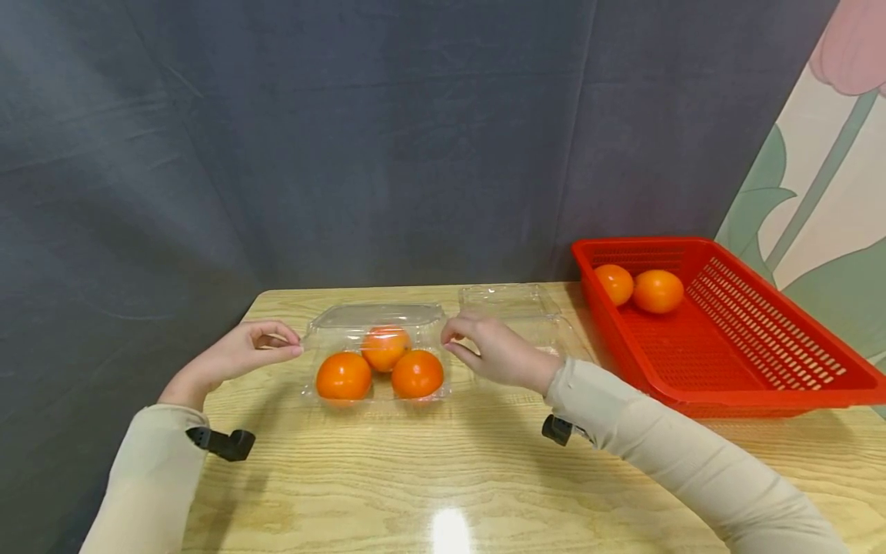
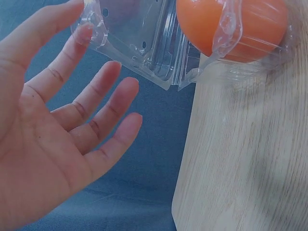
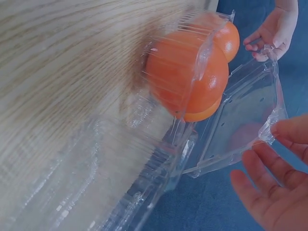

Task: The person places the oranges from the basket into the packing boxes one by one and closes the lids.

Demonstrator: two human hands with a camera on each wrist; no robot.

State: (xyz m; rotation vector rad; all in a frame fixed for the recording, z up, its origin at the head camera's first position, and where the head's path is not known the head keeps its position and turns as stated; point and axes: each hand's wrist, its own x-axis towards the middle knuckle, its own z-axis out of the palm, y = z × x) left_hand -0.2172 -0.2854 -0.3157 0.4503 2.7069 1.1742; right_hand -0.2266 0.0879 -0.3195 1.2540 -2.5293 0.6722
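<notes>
A clear plastic clamshell box (image 1: 379,402) stands on the table with three oranges (image 1: 418,375) in its base. Its hinged lid (image 1: 377,314) is raised at the far side, tilted up from the base. My left hand (image 1: 238,355) pinches the lid's left front corner between thumb and index finger, the other fingers spread loosely in the left wrist view. At the opposite corner, the thumb and index finger of my right hand (image 1: 504,352) pinch the lid's rim (image 3: 270,126). In the right wrist view, both hands appear at the lid's two corners.
Right of the box lies another clear clamshell (image 1: 511,298), partly hidden behind my right hand. A red slotted basket (image 1: 754,398) sits at the table's right, with two oranges (image 1: 657,292) at its far left end. A dark curtain (image 1: 415,154) hangs behind the wooden table (image 1: 346,485).
</notes>
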